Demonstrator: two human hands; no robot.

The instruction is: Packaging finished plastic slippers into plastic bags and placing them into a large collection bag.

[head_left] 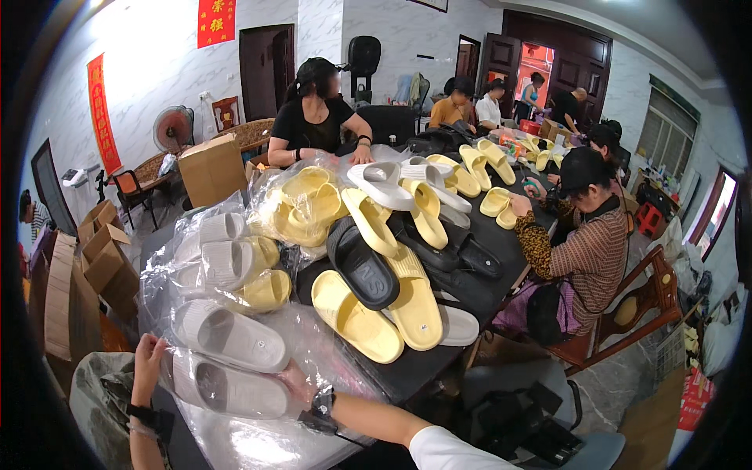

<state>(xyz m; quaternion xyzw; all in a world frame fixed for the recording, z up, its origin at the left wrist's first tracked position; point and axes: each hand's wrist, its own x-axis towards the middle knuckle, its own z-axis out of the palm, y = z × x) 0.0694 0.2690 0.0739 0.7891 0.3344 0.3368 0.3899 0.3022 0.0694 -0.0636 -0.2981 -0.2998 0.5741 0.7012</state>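
Observation:
In front of me a clear plastic bag (251,439) lies on the dark table, with pairs of grey slide sandals in or on it. My left hand (149,354) is closed on the bag's left edge, near the toe of the nearest grey slide sandal (235,388). At that sandal's heel my right hand (298,382) is closed, its fingertips partly hidden. A second grey slide (227,335) rests just beyond it. Farther up, more grey slides (227,262) and yellow slides (266,291) lie under clear plastic.
A heap of loose yellow slides (356,317), a black slide (363,262) and white slides (380,184) covers the table's middle. One co-worker (313,117) sits across, another (583,243) at the right, holding yellow slides. Cardboard boxes (106,254) stand at the left, a grey chair (517,399) at the lower right.

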